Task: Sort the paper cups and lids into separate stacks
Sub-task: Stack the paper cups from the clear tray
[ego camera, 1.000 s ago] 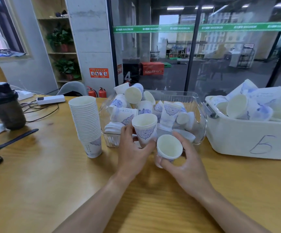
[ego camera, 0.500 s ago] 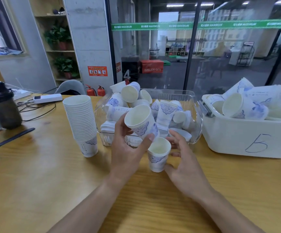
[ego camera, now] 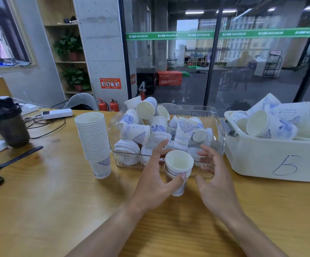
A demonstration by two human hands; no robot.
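Cups (ego camera: 178, 169), two nested, sat upright in front of the clear bin (ego camera: 217, 127), left hand (ego camera: 156, 182) gripping their side; right hand (ego camera: 213, 175) hovered open beside, empty. Thin paper probably crushes easily, so hold lightly around the wall.

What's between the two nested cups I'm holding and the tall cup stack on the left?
Nothing visible. The left hand holds the nested cups in front of the clear bin, and only bare table lies between them and the tall cup stack.
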